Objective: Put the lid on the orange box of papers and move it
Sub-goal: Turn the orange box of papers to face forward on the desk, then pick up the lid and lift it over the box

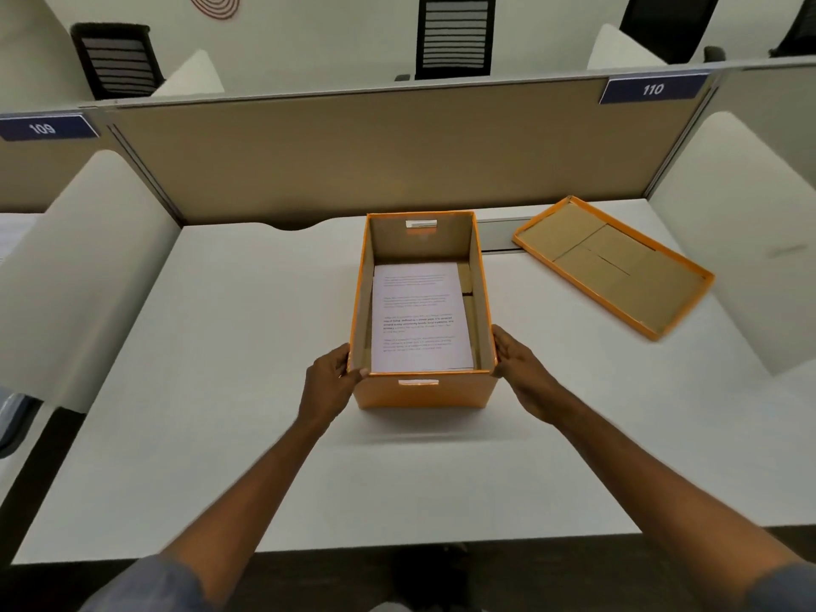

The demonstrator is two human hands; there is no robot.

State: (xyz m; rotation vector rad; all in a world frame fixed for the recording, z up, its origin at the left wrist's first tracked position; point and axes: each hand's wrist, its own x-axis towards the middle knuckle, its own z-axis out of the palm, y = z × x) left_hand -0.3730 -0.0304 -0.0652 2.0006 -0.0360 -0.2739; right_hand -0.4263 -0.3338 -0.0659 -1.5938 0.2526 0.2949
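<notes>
Orange box (425, 393) of papers (417, 320), lid (613, 265) off
Print blurred; left hand (330, 382) and right hand (523, 375) fingers grip its near corners.

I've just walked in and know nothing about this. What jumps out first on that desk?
The open orange cardboard box in the middle of the white desk, with a stack of printed white papers inside. A person's left hand and right hand press its near corners from either side. To the right and further back, its orange lid lies upside down, brown inside showing.
</notes>
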